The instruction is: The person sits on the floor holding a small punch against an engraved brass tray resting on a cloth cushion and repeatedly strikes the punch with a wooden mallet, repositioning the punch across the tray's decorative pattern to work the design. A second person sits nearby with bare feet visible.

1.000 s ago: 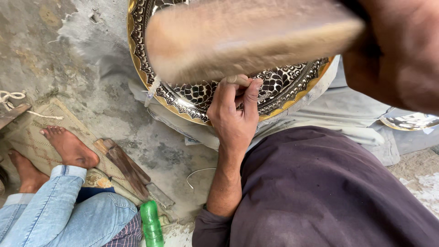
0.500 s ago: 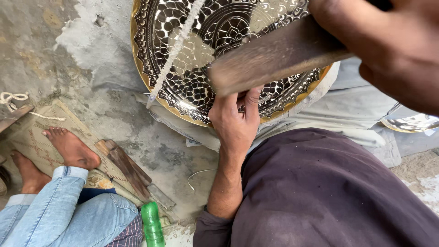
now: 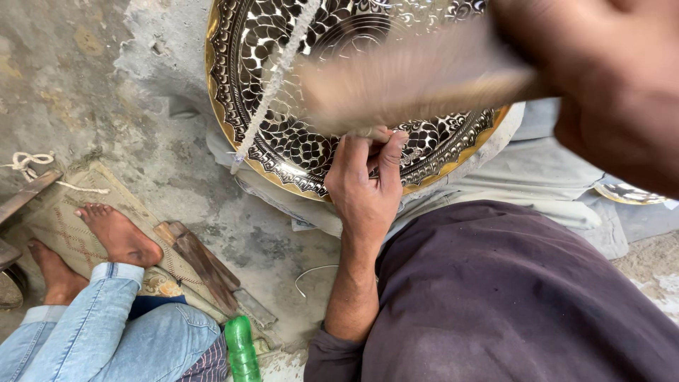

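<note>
The mallet (image 3: 410,88), raised a second ago, now blurs low over the tray (image 3: 283,92) on the floor. Right hand (image 3: 608,78) grips it; left hand (image 3: 364,187) pinches a tool at the tray's near rim.

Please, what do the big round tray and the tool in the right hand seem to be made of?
Engraved tray: likely brass, polished, judging by its shiny golden rim and mirror glints between dark-filled patterns. Mallet in the right hand: probably wood, matte brown, but motion blur leaves it uncertain. The left hand rests on the tray.
</note>
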